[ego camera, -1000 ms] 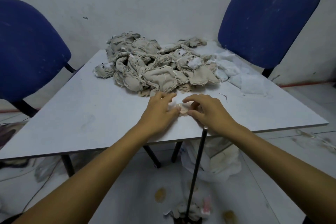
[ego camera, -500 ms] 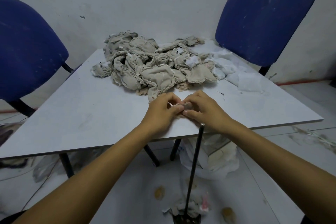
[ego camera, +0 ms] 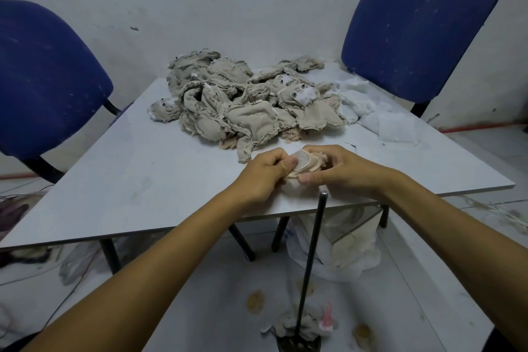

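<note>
The left hand and right hand are together just above the near edge of the pale grey square table, both pinching the small peach-and-white fabric piece. To open it cleanly, I'd say the thumbs should stay close to the stitched rim and pull gently, so the frayed edge doesn't tear. Counting across, there are two blue padded chairs (left blue chair, right blue chair), one tangled heap of beige cloth skins too jumbled to count singly, one thin black upright rod and one patch of white fluffy wadding.
</note>
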{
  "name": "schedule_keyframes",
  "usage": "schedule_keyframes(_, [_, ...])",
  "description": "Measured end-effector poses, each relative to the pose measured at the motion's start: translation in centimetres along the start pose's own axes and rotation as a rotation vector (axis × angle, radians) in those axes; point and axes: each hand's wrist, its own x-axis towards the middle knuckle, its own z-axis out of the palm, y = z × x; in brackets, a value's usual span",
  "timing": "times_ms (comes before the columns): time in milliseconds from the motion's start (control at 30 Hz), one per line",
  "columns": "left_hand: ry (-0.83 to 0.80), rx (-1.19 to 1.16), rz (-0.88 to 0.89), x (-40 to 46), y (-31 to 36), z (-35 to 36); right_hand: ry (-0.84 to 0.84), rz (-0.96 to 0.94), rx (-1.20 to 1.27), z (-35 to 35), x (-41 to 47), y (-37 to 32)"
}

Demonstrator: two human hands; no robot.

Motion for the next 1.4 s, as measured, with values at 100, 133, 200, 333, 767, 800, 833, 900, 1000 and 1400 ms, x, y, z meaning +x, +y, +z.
schedule_keyframes(100, [-0.008,-0.193,-0.015,0.0,0.7,0.8,0.138,-0.059,0.038,0.5,0.3,0.3])
schedule_keyframes(133, [-0.011,-0.252,-0.028,0.0,1.0,0.9,0.215,-0.053,0.018,0.6,0.5,0.5])
schedule_keyframes(200, [-0.037,-0.363,-0.055,0.1,1.2,1.0,0.381,-0.033,0.005,0.7,1.0,0.8])
schedule_keyframes(333, [0.007,-0.271,-0.044,0.3,0.8,1.0,0.615,-0.030,0.003,1.2,1.5,1.4])
schedule_keyframes(767, [0.380,0.021,0.040,0.8,-0.1,1.1,0.236,-0.025,0.005,0.4,0.7,1.5])
schedule_keyframes(800, [0.375,0.061,0.041,0.8,-0.3,1.1,0.249,-0.013,0.005,0.5,0.7,1.6])
schedule_keyframes(833, [0.366,0.114,0.047,0.9,-0.4,1.2,0.281,-0.007,0.006,0.6,0.8,1.7])
schedule_keyframes(900, [0.353,0.222,0.087,0.9,-0.5,1.4,0.360,-0.009,-0.036,0.8,1.0,1.9])
schedule_keyframes(1000, [0.351,0.299,0.184,1.0,-0.6,1.7,0.546,-0.022,-0.191,1.2,1.5,2.5])
schedule_keyframes(1400, [0.006,-0.453,-0.189,2.0,0.3,-0.1,0.562,-0.111,-0.229,1.8,1.4,2.5])
